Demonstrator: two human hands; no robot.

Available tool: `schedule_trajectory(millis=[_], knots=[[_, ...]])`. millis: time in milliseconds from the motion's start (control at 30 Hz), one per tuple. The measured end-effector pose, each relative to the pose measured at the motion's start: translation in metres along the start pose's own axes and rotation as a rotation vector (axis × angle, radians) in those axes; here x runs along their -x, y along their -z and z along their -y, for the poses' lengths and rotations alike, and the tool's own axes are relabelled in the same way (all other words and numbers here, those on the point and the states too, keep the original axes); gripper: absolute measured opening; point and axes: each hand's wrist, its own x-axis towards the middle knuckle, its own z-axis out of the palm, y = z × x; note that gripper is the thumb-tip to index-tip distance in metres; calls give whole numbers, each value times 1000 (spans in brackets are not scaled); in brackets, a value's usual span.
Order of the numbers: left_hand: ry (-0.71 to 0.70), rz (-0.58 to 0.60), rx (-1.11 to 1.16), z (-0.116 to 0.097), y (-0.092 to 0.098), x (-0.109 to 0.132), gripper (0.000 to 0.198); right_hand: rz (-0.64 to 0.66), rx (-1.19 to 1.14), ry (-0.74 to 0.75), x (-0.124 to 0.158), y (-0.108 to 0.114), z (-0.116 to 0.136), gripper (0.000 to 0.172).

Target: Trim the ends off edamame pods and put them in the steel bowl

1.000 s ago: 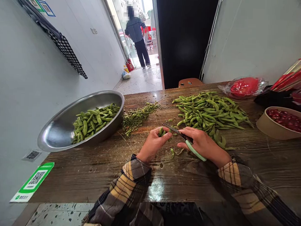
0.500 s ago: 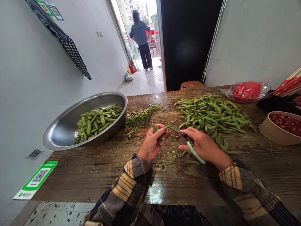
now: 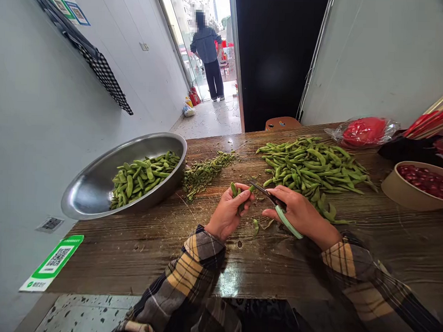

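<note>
Green pods stick out between the closed fingers of my left hand (image 3: 229, 211), above the middle of the wooden table (image 3: 138, 260). My right hand (image 3: 299, 214) grips scissors (image 3: 288, 221) with pale green handles, their blades reaching to a pod tip at my left fingers. Behind my right hand lies a large pile of green pods (image 3: 316, 164). Small green trimmings (image 3: 206, 172) are heaped left of centre. More pods (image 3: 141, 177) fill part of a tilted steel bowl (image 3: 86, 180) on the left.
A tub of dark red pieces (image 3: 402, 189) stands at the right, near a red item in clear plastic (image 3: 364, 131). A green QR card (image 3: 54, 264) lies at the left edge. Beyond the table, a person (image 3: 207, 54) stands in the doorway.
My left hand has moved slightly right, bringing its pods closer to the scissors. The view has shifted a little; my right hand keeps its hold on the scissors.
</note>
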Motion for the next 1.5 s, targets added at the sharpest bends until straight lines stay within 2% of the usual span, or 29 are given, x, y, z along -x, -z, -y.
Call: schedule_trajectory(millis=[167,367,500,600,700,767,867,933,1067,1167,1233,1333,1400,1500], knots=[[14,5,14,0,-1,0,27,-47,16,17,1,-2,-3,40],[-31,-49,53,-3,4,-6,23,3,53,27,0,1,-2,33],[-5,-67,71,-11,10,-6,22,-64,71,14,0,3,-4,36],[46,-12,4,-16,13,-5,22,-122,96,-8,-1,6,-5,36],[70,76,-224,-17,15,-3,16,-120,104,-13,-1,8,-5,36],[41,143,-501,-17,15,-2,13,-124,105,-12,-2,8,-5,37],[-4,342,-964,-17,13,-1,10,-130,109,-12,-2,7,-4,37],[-13,457,-1182,-15,12,0,12,-123,110,-14,-3,7,-4,37],[-43,508,-1399,-10,13,2,18,-104,114,-12,-3,7,-5,37],[-93,435,-1437,-8,15,0,7,-93,109,-15,-2,7,-5,38],[-145,314,-1353,-9,16,-3,6,-98,100,-23,-2,7,-5,38],[-186,63,-1022,-12,18,-5,15,-110,69,-38,-2,8,-3,38],[-180,-65,-747,-14,19,-6,22,-107,42,-42,-1,9,-3,38],[-157,-121,-472,-12,20,-5,29,-76,20,-33,0,8,-4,43]])
